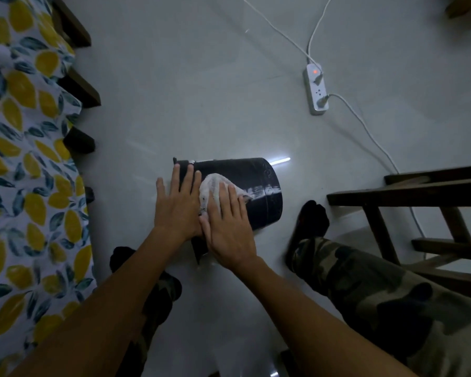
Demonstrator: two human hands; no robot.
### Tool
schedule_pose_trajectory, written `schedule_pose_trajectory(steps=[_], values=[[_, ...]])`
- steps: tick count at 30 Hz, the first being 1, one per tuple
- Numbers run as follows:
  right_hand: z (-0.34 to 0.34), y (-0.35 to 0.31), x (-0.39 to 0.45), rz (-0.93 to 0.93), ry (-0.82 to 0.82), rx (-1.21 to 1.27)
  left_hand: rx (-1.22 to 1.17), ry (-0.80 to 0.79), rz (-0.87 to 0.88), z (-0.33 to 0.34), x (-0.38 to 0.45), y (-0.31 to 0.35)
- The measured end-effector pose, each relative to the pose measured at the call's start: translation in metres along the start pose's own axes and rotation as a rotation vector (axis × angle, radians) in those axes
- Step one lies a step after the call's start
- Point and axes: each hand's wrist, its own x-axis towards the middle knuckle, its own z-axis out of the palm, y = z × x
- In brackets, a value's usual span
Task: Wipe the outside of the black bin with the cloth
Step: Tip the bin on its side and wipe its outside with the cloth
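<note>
We look down on a pale glossy floor (pixel 201 91), w/ a lemon-print cloth (pixel 25 172) draped over dark wooden furniture along the left edge & a dark wooden chair frame (pixel 419 197) at right. Our legs in camo trousers (pixel 392 295) spread out below, feet in black socks; the right foot (pixel 312 221) sits just beside the bin's base end. The black bin (pixel 259 191) lies on its side on the floor betw. our legs, near centre, base pointing right & rim end toward the left. A streak of light glints across its side near the base. Our left hand (pixel 177 205) lies flat on the bin's rim end, fingers spread & straight, palm down, not gripping anything. Our right hand (pixel 229 224) lies flat too, fingers slightly spread, pressing the white cloth (pixel 215 186) against the bin's curved outer wall; the cloth bunches out past the fingertips toward the top & right. The two hands touch at the thumb side. Further back at upper right, well apart from the bin, a white power strip (pixel 316 91) lies on the floor w/ a red light lit, two plugs in it & white cables (pixel 365 126) trailing off.
</note>
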Motion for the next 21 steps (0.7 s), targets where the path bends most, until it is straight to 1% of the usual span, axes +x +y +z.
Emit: schedule_pose_trajectory(steps=[3,8,12,14,18,21], values=[[0.004,0.004,0.006,0.002,0.010,0.006,0.000,0.007,-0.001,0.002,0.002,-0.002],[0.009,0.012,0.021,0.018,0.040,0.025,-0.029,-0.053,0.003,0.002,0.007,-0.007],[0.004,0.030,0.039,0.013,0.053,-0.003,-0.062,-0.089,0.013,0.002,0.012,-0.013],[0.002,0.048,0.048,0.067,0.081,-0.007,-0.060,-0.107,0.016,0.002,0.011,-0.013],[-0.002,0.089,0.059,0.239,0.142,-0.050,-0.057,-0.115,0.007,-0.004,0.010,-0.012],[-0.001,0.104,0.053,0.307,0.194,-0.040,-0.057,-0.125,0.002,-0.006,0.009,-0.009]])
